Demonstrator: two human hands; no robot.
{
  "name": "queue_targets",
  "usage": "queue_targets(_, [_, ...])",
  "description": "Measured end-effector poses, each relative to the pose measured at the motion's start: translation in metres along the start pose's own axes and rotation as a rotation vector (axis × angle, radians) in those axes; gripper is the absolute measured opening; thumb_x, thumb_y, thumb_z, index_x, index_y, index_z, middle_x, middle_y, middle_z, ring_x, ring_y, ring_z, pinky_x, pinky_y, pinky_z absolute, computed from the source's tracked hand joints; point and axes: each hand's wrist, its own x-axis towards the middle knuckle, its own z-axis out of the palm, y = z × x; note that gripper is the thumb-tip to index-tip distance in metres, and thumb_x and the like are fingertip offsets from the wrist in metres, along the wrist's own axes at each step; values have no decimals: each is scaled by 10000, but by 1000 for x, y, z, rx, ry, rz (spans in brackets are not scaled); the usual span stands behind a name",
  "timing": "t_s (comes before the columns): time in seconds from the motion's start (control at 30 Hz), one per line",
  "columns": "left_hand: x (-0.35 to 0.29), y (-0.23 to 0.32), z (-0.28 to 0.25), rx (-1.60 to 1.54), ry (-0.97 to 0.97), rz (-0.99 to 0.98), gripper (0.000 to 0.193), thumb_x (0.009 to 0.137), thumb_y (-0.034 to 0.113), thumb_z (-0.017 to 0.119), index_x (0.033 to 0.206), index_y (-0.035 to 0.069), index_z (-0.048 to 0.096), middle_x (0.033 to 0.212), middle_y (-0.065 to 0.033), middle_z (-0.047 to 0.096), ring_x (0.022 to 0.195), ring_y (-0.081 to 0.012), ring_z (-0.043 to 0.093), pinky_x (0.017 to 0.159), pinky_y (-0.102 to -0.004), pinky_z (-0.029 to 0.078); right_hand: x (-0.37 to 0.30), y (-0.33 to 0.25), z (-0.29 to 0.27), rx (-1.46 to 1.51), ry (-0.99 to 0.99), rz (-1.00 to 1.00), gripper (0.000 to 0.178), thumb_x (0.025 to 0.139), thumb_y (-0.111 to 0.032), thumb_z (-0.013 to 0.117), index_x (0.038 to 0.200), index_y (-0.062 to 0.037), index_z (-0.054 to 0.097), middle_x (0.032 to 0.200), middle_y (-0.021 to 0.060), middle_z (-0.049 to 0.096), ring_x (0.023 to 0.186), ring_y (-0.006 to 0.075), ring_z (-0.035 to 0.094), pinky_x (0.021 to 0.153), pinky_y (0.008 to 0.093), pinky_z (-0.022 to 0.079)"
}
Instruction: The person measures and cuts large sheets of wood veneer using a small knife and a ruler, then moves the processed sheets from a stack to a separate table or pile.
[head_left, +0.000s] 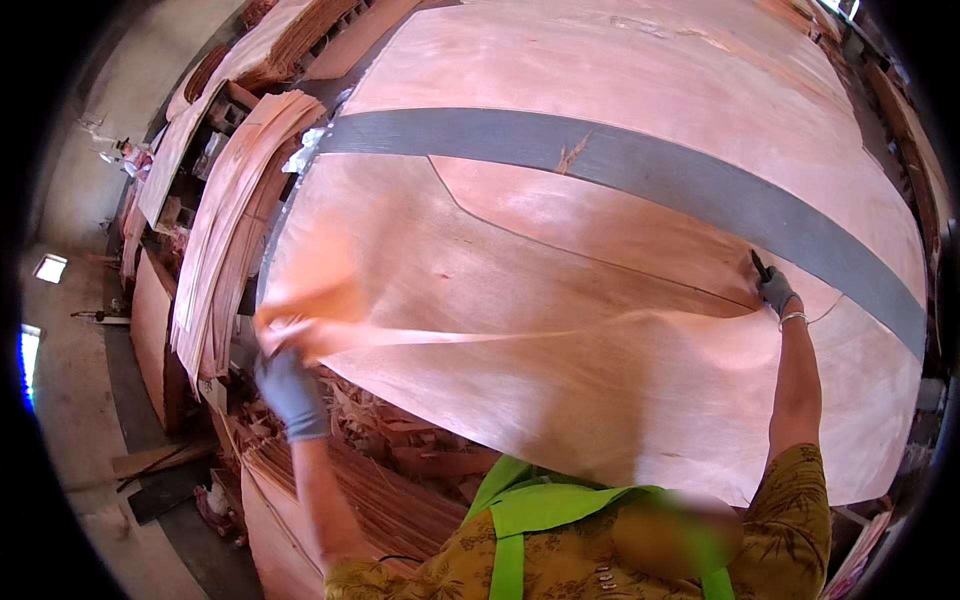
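A thin, pale pink-brown strip of wood veneer (455, 337) stretches across the large veneer sheet. My left hand (291, 396), in a grey glove, is closed on the strip's left end, which is lifted, curled and smeared by motion. At the strip's right end, my right hand (776, 290), also gloved and with a band at the wrist, rests by a cut edge. A slim black tool (760, 264) sticks out from its fingers; its exact kind cannot be made out. Under the strip lies the wide veneer sheet (560, 400), with a dark curved seam running across it.
A grey band (480, 133) crosses the work surface, and another veneer sheet (600, 70) lies beyond it. Stacked veneer sheets (225, 240) stand at the left. Broken veneer scraps (385, 420) lie below the near edge. A distant person (133, 158) is at far left.
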Motion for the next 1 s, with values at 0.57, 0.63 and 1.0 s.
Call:
queue_targets(0.57, [-190,-271,-89,445,54,-887,269,798,107,557,1053,37,600,1028,-151,598,916,-313,573,872,-392,439,-60,-141,-41,-138,-39,297,465,776,-57,542,1238,-54,498,1222,197,535,1178,315,489,951,383,414])
queue_targets(0.63, [-174,-279,-88,441,80,-867,281,800,108,559,1068,32,596,1052,-159,593,932,-317,571,878,-393,436,-44,-139,-32,-1,63,247,395,772,-98,565,1161,-34,552,1138,226,581,1112,335,543,904,397,447])
queue_targets(1.0, [121,-121,-60,-696,502,-4,446,846,-60,488,1287,-51,422,1281,-153,494,1174,-238,474,998,-344,367,-27,-512,-120,617,513,-654,331,858,-209,626,1079,35,584,864,84,646,801,142,579,736,307,479])
